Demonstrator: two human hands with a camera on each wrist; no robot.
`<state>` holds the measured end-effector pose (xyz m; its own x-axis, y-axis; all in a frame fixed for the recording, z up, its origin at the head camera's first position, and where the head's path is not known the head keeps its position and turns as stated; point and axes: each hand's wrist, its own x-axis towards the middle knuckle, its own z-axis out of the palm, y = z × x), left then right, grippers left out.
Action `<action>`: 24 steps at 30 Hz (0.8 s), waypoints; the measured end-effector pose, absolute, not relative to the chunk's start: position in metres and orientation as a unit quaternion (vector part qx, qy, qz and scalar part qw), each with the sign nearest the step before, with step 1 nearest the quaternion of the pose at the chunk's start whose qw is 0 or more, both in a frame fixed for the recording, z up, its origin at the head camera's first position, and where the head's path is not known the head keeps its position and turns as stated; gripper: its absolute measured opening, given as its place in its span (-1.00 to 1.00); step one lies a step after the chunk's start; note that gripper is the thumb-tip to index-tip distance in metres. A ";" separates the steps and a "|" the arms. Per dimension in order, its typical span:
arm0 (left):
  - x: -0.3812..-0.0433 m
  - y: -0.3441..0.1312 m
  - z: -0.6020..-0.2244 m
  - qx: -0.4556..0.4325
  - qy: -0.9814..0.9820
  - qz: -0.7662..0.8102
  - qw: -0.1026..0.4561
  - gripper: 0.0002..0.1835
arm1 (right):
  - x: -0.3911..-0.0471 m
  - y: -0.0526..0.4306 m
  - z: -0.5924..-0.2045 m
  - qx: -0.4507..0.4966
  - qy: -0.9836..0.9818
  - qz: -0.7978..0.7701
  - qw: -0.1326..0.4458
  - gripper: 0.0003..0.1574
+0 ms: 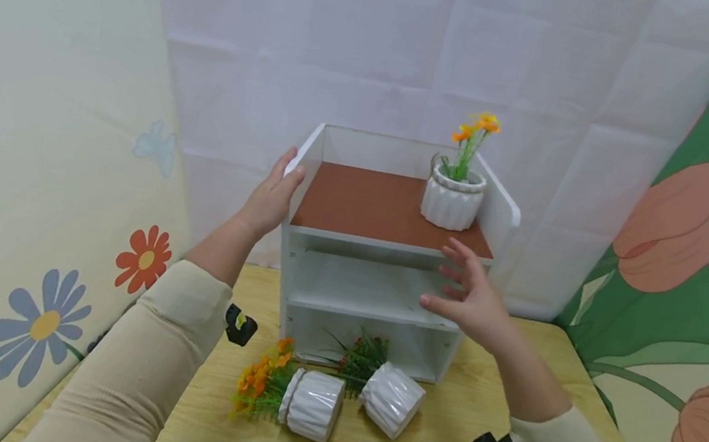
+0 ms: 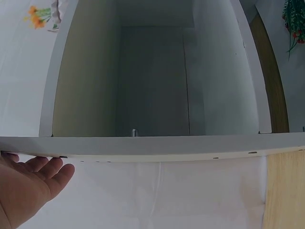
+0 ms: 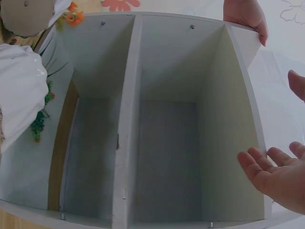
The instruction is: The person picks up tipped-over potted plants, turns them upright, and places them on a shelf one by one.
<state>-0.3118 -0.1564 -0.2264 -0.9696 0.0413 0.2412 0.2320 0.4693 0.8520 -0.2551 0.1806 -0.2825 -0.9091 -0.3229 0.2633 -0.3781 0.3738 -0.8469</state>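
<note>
A small white shelf unit [image 1: 385, 244] with a brown top board [image 1: 357, 199] stands upright on the table. My left hand [image 1: 270, 197] rests against the outer face of its left side panel, near the top; the left wrist view shows those fingers [image 2: 55, 169] along the panel. My right hand [image 1: 473, 300], fingers spread and holding nothing, is in front of the shelf's right side, below a white pot of yellow-orange flowers [image 1: 452, 199]. That pot stands upright at the right of the top board.
Before the shelf, a white pot with orange flowers [image 1: 314, 404] lies on its side on the wooden table [image 1: 207, 416]. Beside it lies another white pot [image 1: 392, 399] with red-dotted greenery [image 1: 365, 357] toward the bottom compartment. A white cloth [image 1: 380, 49] hangs behind.
</note>
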 end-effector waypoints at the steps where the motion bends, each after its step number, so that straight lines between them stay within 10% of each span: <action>1: -0.312 -0.156 -0.226 -0.079 -0.852 -0.509 0.094 -0.33 | -0.255 0.181 -0.285 0.213 -0.826 0.521 0.030 0.19; 24: -0.313 -0.156 -0.227 -0.086 -0.852 -0.506 0.104 -0.32 | -0.248 0.178 -0.337 0.240 -0.809 0.536 -0.021 0.18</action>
<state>-0.3127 -0.1565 -0.2268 -0.9637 0.0414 0.2637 0.2513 0.4732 0.8443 -0.2479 0.1782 -0.3369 -0.8834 -0.4117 0.2237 -0.3663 0.3090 -0.8777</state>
